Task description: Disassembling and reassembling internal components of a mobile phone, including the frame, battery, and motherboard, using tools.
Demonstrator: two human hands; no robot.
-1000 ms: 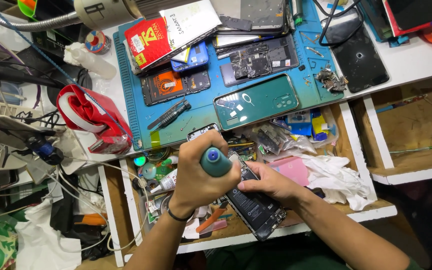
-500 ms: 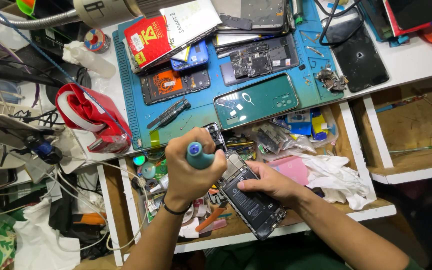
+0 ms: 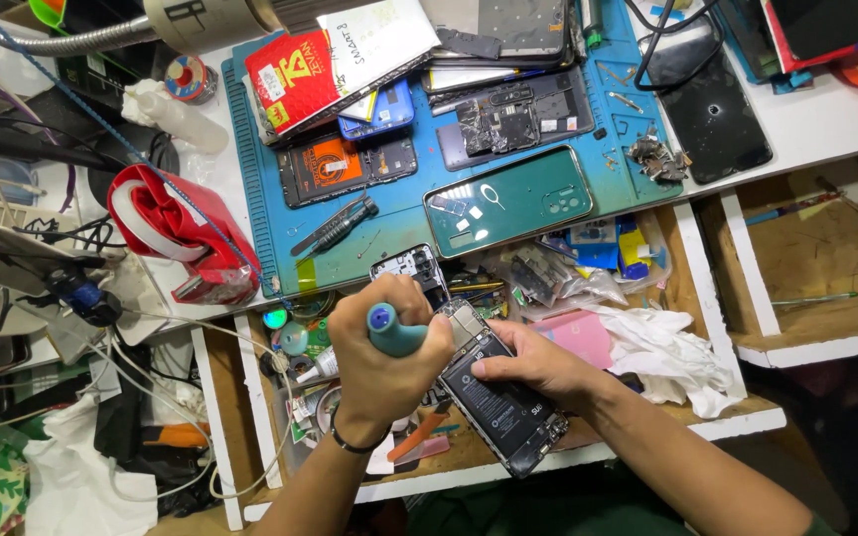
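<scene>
Cluttered bench: left hand [image 3: 384, 362] grips screwdriver [image 3: 392, 331] (teal), right hand [image 3: 533, 362] steadies phone [image 3: 494, 397]

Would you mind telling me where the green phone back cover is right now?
In the head view, the green back cover lies flat on the blue work mat, near its front edge, just beyond the left hand gripping the screwdriver.

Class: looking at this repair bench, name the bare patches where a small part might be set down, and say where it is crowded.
Bare: blue mat strip below the green back cover; white tabletop right of the black phone. Crowded: mat's top edge, and the drawer around the left hand, right hand and opened phone.
</scene>
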